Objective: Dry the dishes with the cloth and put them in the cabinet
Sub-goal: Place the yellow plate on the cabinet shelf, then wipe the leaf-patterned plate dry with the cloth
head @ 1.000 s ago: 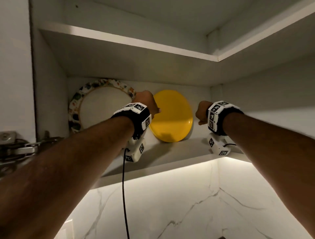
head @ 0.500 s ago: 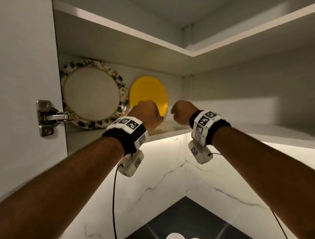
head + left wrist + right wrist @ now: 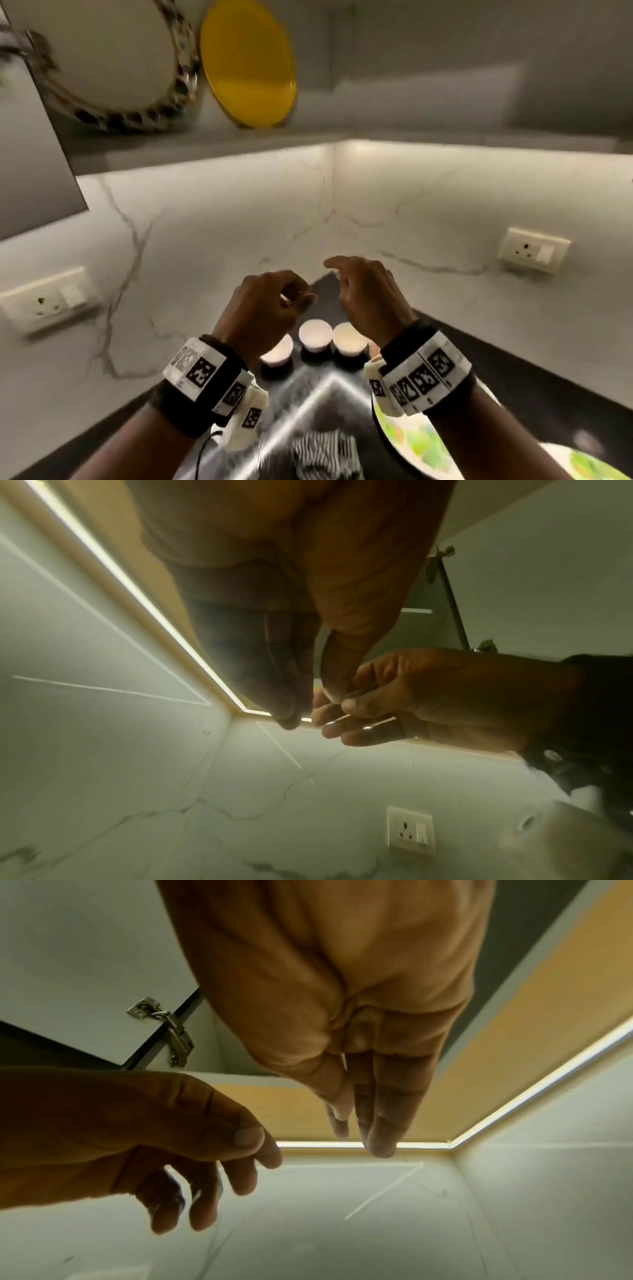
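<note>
Left hand [image 3: 270, 305] and right hand [image 3: 368, 298] (both loose, empty) above the cups [image 3: 315, 334].

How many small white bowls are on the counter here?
3, in a row on the dark counter: left bowl partly behind the left hand, middle bowl, right bowl. More may be hidden by the wrists.

Bare forearms; black wristbands [image 3: 205, 394] carrying white blocks with black square-patterned markers; thin black cable [image 3: 202, 455].

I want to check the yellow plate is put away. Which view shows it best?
The head view: the yellow plate stands on edge on the cabinet shelf, beside the patterned plate. Neither wrist view shows it, only hands, wall and the cabinet underside.
</note>
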Motion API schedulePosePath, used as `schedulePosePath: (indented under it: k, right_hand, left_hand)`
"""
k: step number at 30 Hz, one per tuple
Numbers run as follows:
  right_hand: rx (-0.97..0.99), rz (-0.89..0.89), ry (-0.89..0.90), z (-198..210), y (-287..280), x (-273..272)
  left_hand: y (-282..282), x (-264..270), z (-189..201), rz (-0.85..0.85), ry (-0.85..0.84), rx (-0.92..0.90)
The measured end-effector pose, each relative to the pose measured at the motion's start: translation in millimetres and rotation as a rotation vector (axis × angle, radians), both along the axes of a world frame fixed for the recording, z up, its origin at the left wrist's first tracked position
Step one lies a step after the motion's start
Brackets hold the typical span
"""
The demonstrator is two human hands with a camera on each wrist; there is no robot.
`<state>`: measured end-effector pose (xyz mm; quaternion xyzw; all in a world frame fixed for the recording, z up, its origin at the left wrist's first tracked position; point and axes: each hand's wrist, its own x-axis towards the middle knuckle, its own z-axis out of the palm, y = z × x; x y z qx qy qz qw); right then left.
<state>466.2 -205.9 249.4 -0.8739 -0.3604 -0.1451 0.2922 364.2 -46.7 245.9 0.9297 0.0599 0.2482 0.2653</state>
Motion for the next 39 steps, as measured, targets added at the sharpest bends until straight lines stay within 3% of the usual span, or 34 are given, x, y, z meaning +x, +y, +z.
schedulePosePath:
  k: [8,15,25,31,37,39]
  right_hand:
    - [-0.034,0.098,0.311,-140.4,-39.4,-52.6]
    - [-0.084,0.13,0.517,-210.2,-86.2,-77.4]
    - [-0.061,0.201,0.629,-244.9,-114.7,-87.2]
    - [-0.044,0.154,0.649,-253.2,-133.5,-82.0]
    - [-0.006,0.085,0.701,-254.3,-161.9,-80.8]
    - [0.022,0.04,0.73,-254.3,-172.7,-82.6]
  left_hand:
    - [-32.6,-50.7,-129.1,-0.079,0.164,-0.148]
    - [-72.9,-87.0,-220.1,-0.011,0.304,-0.273]
    - [-110.4,-97.2,-276.3,0.054,0.458,-0.167]
    - [-108.7,-52.7,-290.2,0.037,0.509,-0.009]
    - [-96.2,-5.4,-315.4,0.073,0.82,0.155]
    - [-88.7,-1.7,-326.1,0.054,0.786,0.196]
